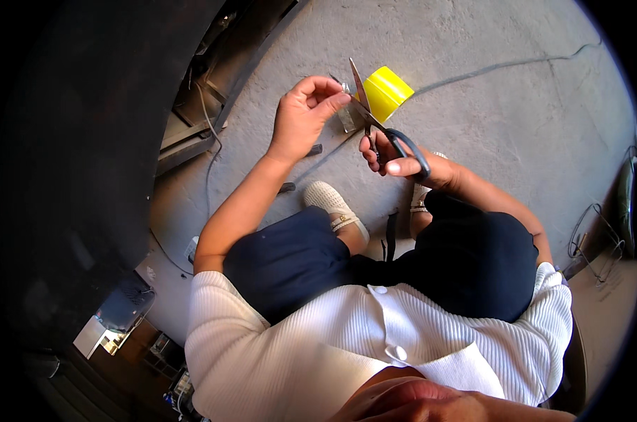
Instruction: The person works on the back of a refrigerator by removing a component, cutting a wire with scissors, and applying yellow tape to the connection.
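Observation:
My right hand (410,162) grips a pair of scissors (376,121), its fingers and thumb at the black handle loops. The metal blades stand apart in a V and point up and to the left. Beside one blade tip, my left hand (306,116) is closed in a pinch, thumb against fingertips. What it pinches is too small to make out. A shiny, see-through strip (348,121) shows just beyond the left fingertips; whether the hand touches it is unclear. Behind the blades a bright yellow roll of tape (389,93) rests on the floor.
Grey concrete floor (487,133) spreads around my feet, crossed by a dark cable (501,69). Short black tube pieces (315,150) lie near my left shoe. A metal frame (192,137) stands at the left, and tangled wire (591,239) lies at the right.

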`<act>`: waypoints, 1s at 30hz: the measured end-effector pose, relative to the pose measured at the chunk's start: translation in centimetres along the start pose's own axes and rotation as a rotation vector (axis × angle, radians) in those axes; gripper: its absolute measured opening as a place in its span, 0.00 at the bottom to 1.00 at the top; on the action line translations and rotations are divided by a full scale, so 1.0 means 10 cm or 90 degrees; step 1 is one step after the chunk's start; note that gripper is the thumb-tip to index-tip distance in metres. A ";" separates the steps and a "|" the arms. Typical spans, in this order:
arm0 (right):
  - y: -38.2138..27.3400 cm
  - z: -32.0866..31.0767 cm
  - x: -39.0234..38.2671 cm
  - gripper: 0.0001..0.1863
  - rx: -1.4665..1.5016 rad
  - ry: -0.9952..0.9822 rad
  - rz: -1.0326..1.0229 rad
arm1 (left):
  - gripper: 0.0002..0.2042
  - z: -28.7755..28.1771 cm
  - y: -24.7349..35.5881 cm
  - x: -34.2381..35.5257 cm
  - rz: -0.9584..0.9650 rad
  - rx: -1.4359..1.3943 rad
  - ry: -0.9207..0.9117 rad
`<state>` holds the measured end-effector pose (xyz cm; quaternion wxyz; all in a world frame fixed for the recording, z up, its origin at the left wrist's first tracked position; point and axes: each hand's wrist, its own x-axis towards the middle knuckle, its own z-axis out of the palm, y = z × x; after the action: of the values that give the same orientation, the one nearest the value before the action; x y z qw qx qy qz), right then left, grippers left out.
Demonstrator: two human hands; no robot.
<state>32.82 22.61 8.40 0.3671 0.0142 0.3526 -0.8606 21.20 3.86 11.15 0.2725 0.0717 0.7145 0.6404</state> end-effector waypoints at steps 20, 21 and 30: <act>-0.40 -0.90 -0.07 0.20 -0.893 0.404 -0.202 | 0.10 -1.27 -1.79 -3.21 -0.755 0.133 0.230; -0.38 -0.93 -0.06 0.20 -0.944 0.385 -0.206 | 0.10 -1.22 -1.84 -3.31 -0.759 0.167 0.230; -0.09 -1.31 0.23 0.20 -1.177 0.319 -0.354 | 0.13 -0.90 -1.84 -3.19 -0.548 0.459 0.224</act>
<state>27.49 29.74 -1.52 -0.0652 -0.1790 0.9422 -0.2757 48.26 -21.55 3.36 0.3435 -0.2441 0.8866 0.1909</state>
